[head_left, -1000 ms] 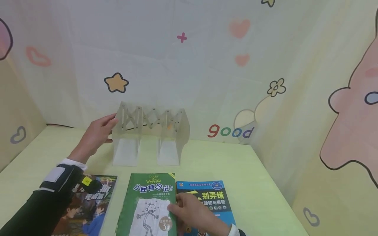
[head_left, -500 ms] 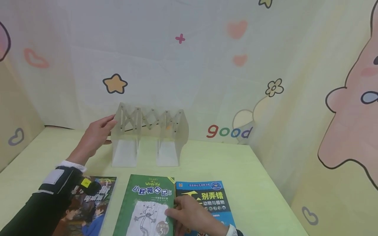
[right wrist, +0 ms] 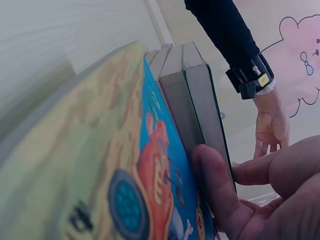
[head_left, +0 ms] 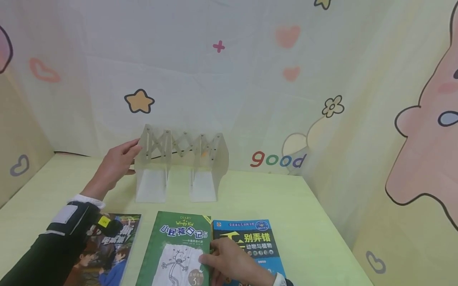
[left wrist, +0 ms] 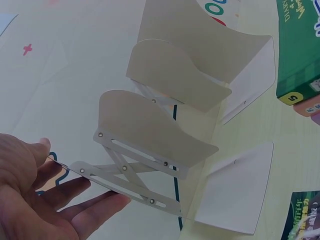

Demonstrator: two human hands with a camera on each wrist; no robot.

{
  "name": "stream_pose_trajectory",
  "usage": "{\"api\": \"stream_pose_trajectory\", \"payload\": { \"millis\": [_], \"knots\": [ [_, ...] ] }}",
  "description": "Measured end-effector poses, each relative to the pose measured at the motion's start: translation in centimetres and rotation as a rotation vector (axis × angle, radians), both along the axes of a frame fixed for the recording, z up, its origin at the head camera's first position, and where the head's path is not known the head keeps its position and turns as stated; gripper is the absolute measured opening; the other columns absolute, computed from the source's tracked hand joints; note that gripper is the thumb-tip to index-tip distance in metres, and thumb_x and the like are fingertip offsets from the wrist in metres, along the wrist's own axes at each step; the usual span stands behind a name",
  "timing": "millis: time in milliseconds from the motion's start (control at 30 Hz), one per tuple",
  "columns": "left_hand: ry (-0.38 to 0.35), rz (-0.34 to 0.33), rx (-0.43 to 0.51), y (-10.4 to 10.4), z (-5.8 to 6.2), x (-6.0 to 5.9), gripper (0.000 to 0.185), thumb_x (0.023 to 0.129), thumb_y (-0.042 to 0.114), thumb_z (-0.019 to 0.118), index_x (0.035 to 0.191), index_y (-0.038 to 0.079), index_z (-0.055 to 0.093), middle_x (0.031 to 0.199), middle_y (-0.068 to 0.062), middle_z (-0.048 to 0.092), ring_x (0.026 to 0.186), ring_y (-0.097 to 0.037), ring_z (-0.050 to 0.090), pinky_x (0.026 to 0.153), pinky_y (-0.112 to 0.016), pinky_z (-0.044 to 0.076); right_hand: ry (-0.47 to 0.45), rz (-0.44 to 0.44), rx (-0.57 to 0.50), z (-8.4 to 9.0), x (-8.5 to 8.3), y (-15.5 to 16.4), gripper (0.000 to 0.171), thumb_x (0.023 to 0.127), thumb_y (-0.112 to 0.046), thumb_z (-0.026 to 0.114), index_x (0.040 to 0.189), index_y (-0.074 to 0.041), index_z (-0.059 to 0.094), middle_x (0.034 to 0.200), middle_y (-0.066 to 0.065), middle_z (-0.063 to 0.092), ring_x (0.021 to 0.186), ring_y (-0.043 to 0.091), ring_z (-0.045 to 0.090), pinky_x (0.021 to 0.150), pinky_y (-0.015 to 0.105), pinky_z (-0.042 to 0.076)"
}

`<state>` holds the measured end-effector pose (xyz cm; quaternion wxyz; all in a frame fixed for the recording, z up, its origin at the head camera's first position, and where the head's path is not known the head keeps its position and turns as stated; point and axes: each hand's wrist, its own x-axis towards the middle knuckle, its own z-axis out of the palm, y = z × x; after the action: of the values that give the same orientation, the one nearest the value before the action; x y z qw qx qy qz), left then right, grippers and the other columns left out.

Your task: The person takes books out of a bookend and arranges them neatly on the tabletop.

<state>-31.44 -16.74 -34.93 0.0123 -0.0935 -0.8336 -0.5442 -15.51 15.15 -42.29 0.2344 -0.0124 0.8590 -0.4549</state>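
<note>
My left hand (head_left: pixel 116 163) grips the left end plate of a pale expandable bookend (head_left: pixel 150 186) at the back of the table. In the left wrist view the thumb lies on one side of the plate's edge and fingers on the other; the bookend (left wrist: pixel 150 120) is stretched out with its dividers upright and bare. My right hand (head_left: pixel 234 258) pinches the right edge of a green Wimpy Kid book (head_left: pixel 179 226), thumb on its cover. In the right wrist view that book (right wrist: pixel 210 110) lies against other thick books, the fingers (right wrist: pixel 212 167) at its page edge.
Right of the green book lies a blue book (head_left: pixel 259 230), partly under my right hand. A dark illustrated book (head_left: pixel 119 238) lies at left, partly covered by my left forearm. A cartoon-printed curtain (head_left: pixel 232 87) hangs behind the pale table (head_left: pixel 268 198).
The green book's near part has shifted slightly left with my right hand in the last second. My left hand and the bookend stay in place, the head view having moved a little.
</note>
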Motion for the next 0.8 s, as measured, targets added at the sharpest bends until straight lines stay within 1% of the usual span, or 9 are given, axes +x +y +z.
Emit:
{"api": "stream_pose_trajectory", "payload": {
  "millis": [67,233,367,600,733,800],
  "knots": [
    [-0.002,0.004,-0.001,-0.1,0.1,0.0,0.064,0.112,0.046,0.037,0.165,0.016,0.023,0.161,-0.027,0.034,0.139,-0.051,0.043,0.099,-0.059,0.051,0.003,0.002,0.005,0.1,0.0,-0.1,0.015,0.099,-0.023,0.072,0.107,-0.01,0.071,0.071,0.007,0.071,0.053,0.024,0.068,0.042,0.022,0.045],
    [-0.014,0.011,-0.004,-0.3,0.2,-0.1,0.063,0.112,0.046,0.037,0.166,0.017,0.022,0.162,-0.027,0.033,0.14,-0.051,0.041,0.1,-0.059,0.051,0.048,0.022,0.031,0.2,-0.1,-0.2,0.017,0.097,-0.026,0.075,0.106,-0.012,0.073,0.068,0.006,0.069,0.05,0.023,0.067,0.043,0.025,0.051],
    [-0.021,0.014,-0.004,-0.6,0.3,-0.2,0.063,0.112,0.046,0.037,0.166,0.017,0.021,0.162,-0.027,0.032,0.14,-0.051,0.042,0.1,-0.059,0.05,0.084,0.02,0.064,0.2,-0.3,-0.2,0.021,0.093,-0.03,0.079,0.106,-0.014,0.073,0.066,0.008,0.067,0.047,0.022,0.065,0.041,0.023,0.049],
    [-0.02,0.014,-0.002,-0.6,0.4,-0.2,0.065,0.111,0.049,0.037,0.166,0.018,0.021,0.161,-0.028,0.033,0.137,-0.052,0.045,0.102,-0.059,0.049,0.138,-0.001,0.102,0.4,-0.4,-0.2,0.05,0.09,-0.033,0.082,0.128,-0.004,0.066,0.067,0.009,0.063,0.047,0.023,0.064,0.04,0.023,0.047],
    [-0.014,0.018,-0.007,-0.6,0.4,-0.4,0.064,0.111,0.048,0.037,0.166,0.018,0.021,0.161,-0.028,0.034,0.136,-0.052,0.046,0.101,-0.058,0.05,0.167,-0.01,0.102,0.8,-0.5,0.1,0.057,0.092,-0.035,0.079,0.134,-0.001,0.061,0.068,0.007,0.065,0.046,0.023,0.063,0.04,0.025,0.048],
    [-0.011,0.017,-0.008,-0.5,0.4,-0.5,0.064,0.111,0.047,0.037,0.166,0.018,0.021,0.161,-0.028,0.034,0.136,-0.053,0.046,0.101,-0.058,0.05,0.188,-0.006,0.11,1.0,-0.6,0.4,0.057,0.095,-0.038,0.076,0.135,-0.001,0.06,0.069,0.005,0.066,0.048,0.023,0.063,0.041,0.027,0.048]
  ]
}}
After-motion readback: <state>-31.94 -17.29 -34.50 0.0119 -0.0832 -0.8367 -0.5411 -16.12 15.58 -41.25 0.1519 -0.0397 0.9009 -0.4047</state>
